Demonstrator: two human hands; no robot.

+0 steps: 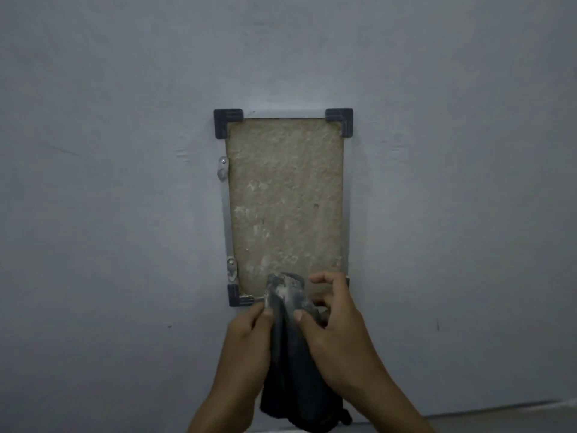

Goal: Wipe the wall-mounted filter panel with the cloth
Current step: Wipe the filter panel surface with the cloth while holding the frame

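Note:
The filter panel hangs on the wall, a tall beige fibrous mat in a thin metal frame with dark plastic corner pieces. Pale patches mark its lower half. A dark grey cloth with pale dust on its top fold hangs in front of the panel's bottom edge. My left hand pinches the cloth's left side. On the cloth's right side, my right hand grips it with thumb and fingers. The panel's bottom right corner is hidden behind my right hand.
Two small metal clips sit on the frame's left side. The plain grey-blue wall surrounds the panel. A strip of floor or ledge shows at the bottom right.

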